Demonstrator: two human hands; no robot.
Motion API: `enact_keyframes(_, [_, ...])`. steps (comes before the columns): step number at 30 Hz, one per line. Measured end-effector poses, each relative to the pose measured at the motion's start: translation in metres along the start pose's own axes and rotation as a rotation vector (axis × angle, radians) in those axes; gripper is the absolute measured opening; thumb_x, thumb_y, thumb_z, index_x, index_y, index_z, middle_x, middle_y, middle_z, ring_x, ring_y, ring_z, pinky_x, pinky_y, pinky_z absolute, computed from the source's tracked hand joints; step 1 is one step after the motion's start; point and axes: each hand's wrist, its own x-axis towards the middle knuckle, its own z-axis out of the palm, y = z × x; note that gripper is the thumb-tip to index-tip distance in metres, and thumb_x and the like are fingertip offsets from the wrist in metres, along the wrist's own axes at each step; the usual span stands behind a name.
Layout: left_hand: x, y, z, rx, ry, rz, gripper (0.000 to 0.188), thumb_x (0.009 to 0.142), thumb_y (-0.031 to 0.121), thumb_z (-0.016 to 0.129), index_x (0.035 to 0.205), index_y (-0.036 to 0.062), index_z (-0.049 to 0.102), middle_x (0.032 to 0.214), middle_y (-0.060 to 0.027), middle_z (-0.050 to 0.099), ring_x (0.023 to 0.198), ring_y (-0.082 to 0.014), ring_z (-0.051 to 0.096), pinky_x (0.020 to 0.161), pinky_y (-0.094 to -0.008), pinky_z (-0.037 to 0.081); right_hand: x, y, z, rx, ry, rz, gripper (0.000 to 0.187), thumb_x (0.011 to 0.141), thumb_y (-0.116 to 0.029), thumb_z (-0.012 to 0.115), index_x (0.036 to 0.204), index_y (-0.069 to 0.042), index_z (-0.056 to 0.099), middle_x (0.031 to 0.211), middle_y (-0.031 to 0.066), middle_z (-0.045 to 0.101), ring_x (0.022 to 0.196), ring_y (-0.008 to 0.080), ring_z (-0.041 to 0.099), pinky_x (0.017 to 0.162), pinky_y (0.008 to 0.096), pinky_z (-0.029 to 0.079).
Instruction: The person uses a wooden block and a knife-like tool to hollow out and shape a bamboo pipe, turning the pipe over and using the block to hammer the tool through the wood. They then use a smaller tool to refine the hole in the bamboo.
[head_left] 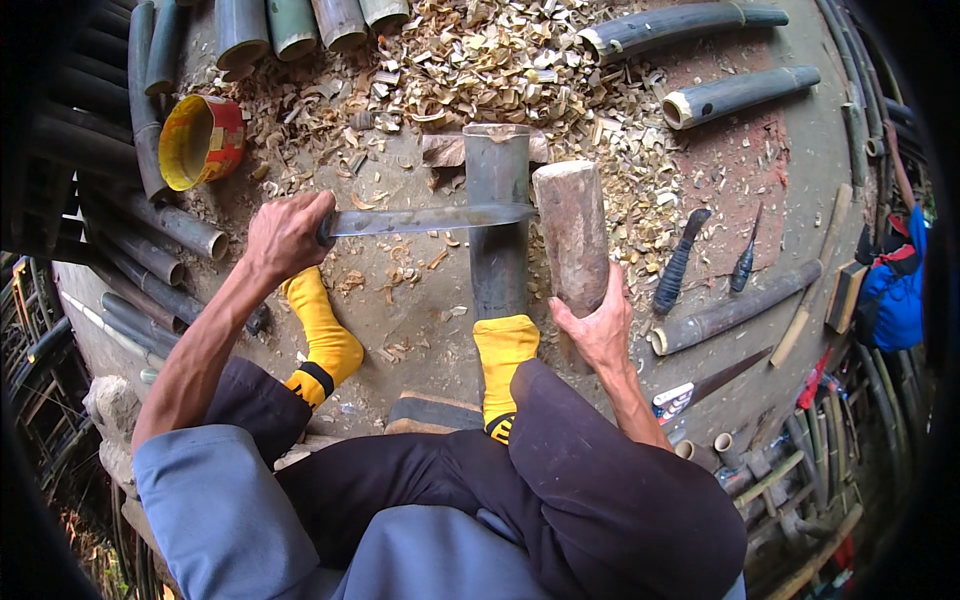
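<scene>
Gripping the handle of a long knife (pixel 425 219), the left hand (pixel 287 235) is wrapped tight around it and lays the blade flat across the upper part of a dark bamboo section (pixel 497 225) that lies on the ground between the person's feet. The right hand (pixel 596 325) is closed on the lower end of a thick wooden mallet (pixel 573 235), whose head stands just beside the blade's tip and the bamboo's right side. A foot in a yellow sock (pixel 503 352) rests on the near end of the bamboo, pinning it. Bamboo like this looks stiff, hard and smooth-skinned, so it would likely roll unless held down; the foot seems the sound way to steady it. Wood shavings (pixel 500 70) lie heaped beyond the far end, and a yellow-and-red tin (pixel 200 142) sits off to the left.
</scene>
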Motion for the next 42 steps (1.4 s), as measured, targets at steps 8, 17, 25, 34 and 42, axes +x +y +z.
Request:
enact_keyframes(8, [0.005, -0.003, 0.005, -0.015, -0.006, -0.018, 0.028, 0.062, 0.011, 0.067, 0.081, 0.0079, 0.047, 0.068, -0.0105, 0.053, 0.065, -0.0325, 0.058, 0.053, -0.0427, 0.044, 0.007, 0.004, -0.002, -0.092, -0.023, -0.079, 0.076, 0.066, -0.020, 0.077, 0.125, 0.001, 0.036, 0.107, 0.0250, 0.057, 0.096, 0.0378, 0.061, 0.082, 0.0421, 0.049])
enact_keyframes(17, [0.016, -0.012, 0.009, 0.011, -0.118, 0.006, 0.023, 0.068, 0.011, 0.061, 0.084, 0.0064, 0.045, 0.070, -0.0141, 0.056, 0.063, -0.0372, 0.057, 0.052, -0.0470, 0.045, 0.016, 0.006, -0.034, -0.182, -0.006, -0.342, 0.077, 0.061, -0.017, 0.078, 0.125, 0.001, 0.039, 0.099, 0.0261, 0.059, 0.090, 0.0390, 0.062, 0.077, 0.0421, 0.053])
enact_keyframes(25, [0.028, -0.014, 0.012, 0.043, -0.084, 0.033, 0.020, 0.070, 0.009, 0.060, 0.083, 0.0054, 0.045, 0.069, -0.0160, 0.056, 0.061, -0.0375, 0.058, 0.053, -0.0473, 0.046, 0.119, -0.042, -0.063, -0.898, -0.433, -1.145, 0.070, 0.060, -0.023, 0.076, 0.120, -0.011, 0.045, 0.091, 0.0134, 0.058, 0.072, 0.0283, 0.061, 0.055, 0.0322, 0.052])
enact_keyframes(34, [0.029, -0.016, 0.011, 0.036, 0.008, 0.097, 0.016, 0.074, 0.011, 0.059, 0.082, 0.0055, 0.046, 0.067, -0.0146, 0.057, 0.059, -0.0352, 0.058, 0.050, -0.0451, 0.045, 0.086, -0.049, -0.038, -0.469, -0.823, -1.048, 0.034, 0.071, -0.018, 0.067, 0.101, -0.007, 0.055, 0.075, 0.0116, 0.060, 0.069, 0.0274, 0.062, 0.062, 0.0391, 0.051])
enact_keyframes(42, [0.026, -0.023, 0.016, 0.066, -0.021, 0.031, 0.021, 0.068, 0.008, 0.060, 0.082, 0.0069, 0.044, 0.067, -0.0142, 0.057, 0.060, -0.0362, 0.058, 0.050, -0.0462, 0.045, 0.029, -0.071, -0.017, -0.317, -0.599, -1.491, 0.038, 0.073, -0.015, 0.062, 0.110, -0.012, 0.054, 0.072, 0.0078, 0.057, 0.060, 0.0258, 0.059, 0.048, 0.0337, 0.049])
